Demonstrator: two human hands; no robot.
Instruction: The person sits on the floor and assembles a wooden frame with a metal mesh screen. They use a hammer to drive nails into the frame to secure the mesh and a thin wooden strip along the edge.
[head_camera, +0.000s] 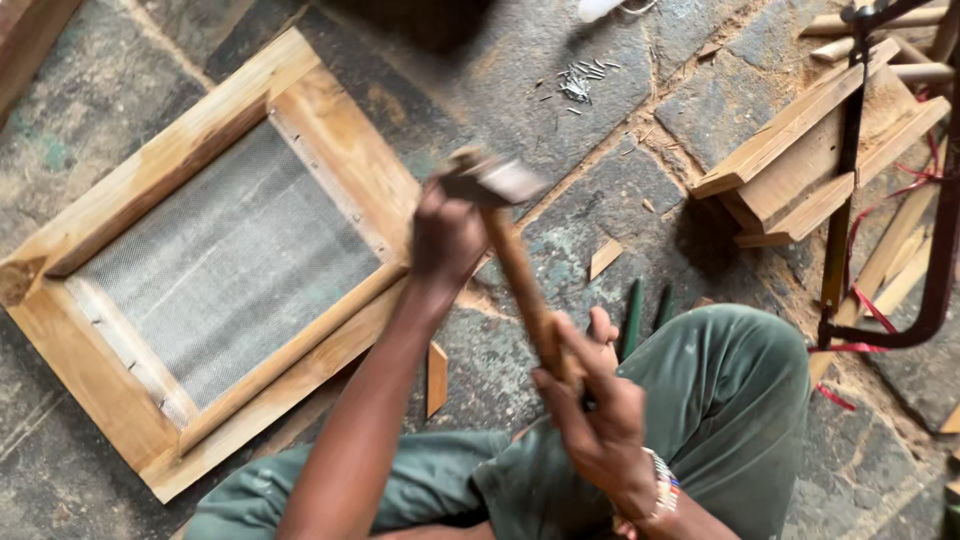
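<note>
A wooden frame (330, 150) with grey wire mesh (225, 260) stapled inside lies on the stone floor at the left. My left hand (445, 235) rests at the frame's right corner with its fingers curled shut; anything pinched in them is hidden. My right hand (590, 400) grips the wooden handle of a hammer (515, 265). The hammer's metal head (495, 180) is blurred and sits just above my left hand. My knees in green trousers (730, 390) fill the bottom of the view.
A small heap of nails (580, 80) lies on the floor beyond the hammer. A stack of wooden pieces (810, 160) stands at the right, beside a dark metal saw frame (935, 280) and red cord. Wood offcuts (605, 255) lie near my knees.
</note>
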